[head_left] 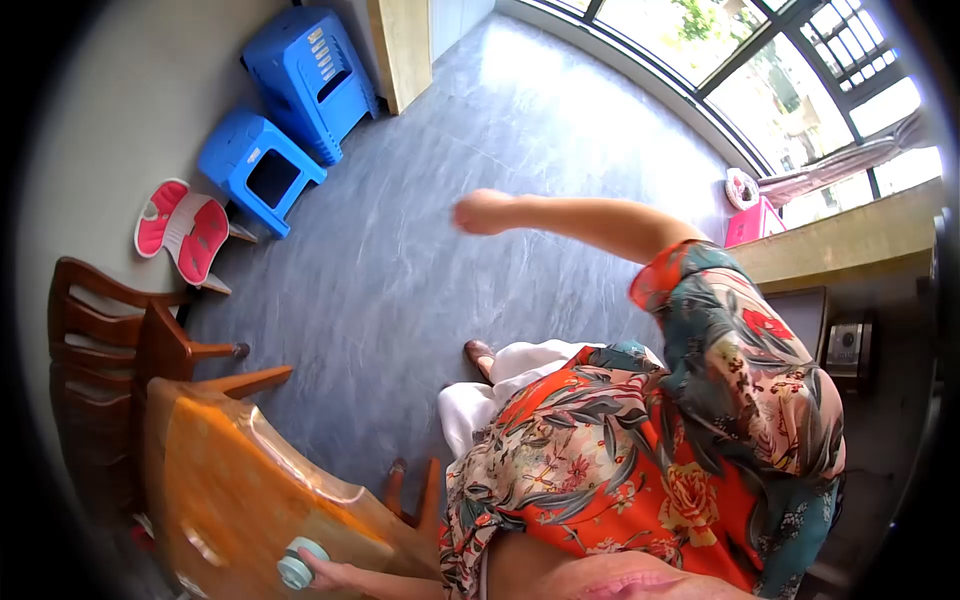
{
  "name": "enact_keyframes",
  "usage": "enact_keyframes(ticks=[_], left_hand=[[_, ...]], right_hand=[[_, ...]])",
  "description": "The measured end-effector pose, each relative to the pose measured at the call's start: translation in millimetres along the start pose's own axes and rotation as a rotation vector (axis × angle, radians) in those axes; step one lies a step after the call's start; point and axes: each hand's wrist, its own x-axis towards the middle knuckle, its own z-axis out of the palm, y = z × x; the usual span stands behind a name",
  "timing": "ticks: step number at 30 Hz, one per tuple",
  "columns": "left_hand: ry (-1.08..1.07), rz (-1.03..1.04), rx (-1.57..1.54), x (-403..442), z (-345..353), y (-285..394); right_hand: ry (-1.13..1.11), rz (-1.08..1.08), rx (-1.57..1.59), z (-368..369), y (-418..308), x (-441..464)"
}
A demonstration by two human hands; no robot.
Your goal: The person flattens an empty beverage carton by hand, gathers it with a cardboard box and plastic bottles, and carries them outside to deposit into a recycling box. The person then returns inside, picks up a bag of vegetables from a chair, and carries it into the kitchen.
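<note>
My left hand (324,572) is wrapped around a pale mint-coloured cup (303,563) with a darker band, at the near end of the orange-covered table (215,480). Whether the cup rests on the table or is just above it, I cannot tell. My right arm reaches out over the grey floor. At its end, my right hand (484,212) is curled in and slightly blurred, and no object shows in it.
A wooden chair (95,345) stands by the table. Along the wall are a pink-and-white seat (187,228), a blue stool (258,165) and taller stacked blue stools (310,80). A pink box (753,224) sits near the window. Grey floor (370,300) stretches between.
</note>
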Motion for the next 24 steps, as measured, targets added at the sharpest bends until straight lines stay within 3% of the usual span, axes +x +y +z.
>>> enact_keyframes(ticks=[4,8,10,13,15,20,24], left_hand=[[-0.291,0.09,0.071,-7.5,76.8,67.1],[-0.648,0.227,0.064,-34.0,167.7,159.6],[-0.801,0.359,-0.24,-48.7,211.3,199.6],[-0.965,0.568,-0.17,-63.3,256.4,235.7],[-1.085,0.583,-0.238,-72.8,271.9,252.2],[-1.387,0.498,-0.241,-79.7,283.6,280.2],[-1.64,0.489,-0.24,-73.5,291.6,294.4]], right_hand=[[0.226,-0.414,0.429,-43.0,-194.3,64.2],[0.254,-0.603,0.283,-96.0,-316.0,46.2],[0.319,-0.622,0.192,-102.6,-321.3,46.3],[0.267,-0.483,0.098,-108.1,-305.2,48.6],[0.17,-0.351,0.111,-107.9,-283.3,46.1],[0.153,-0.356,0.096,-120.0,-248.8,22.3],[0.423,-0.447,0.222,-127.7,-228.9,-12.5]])
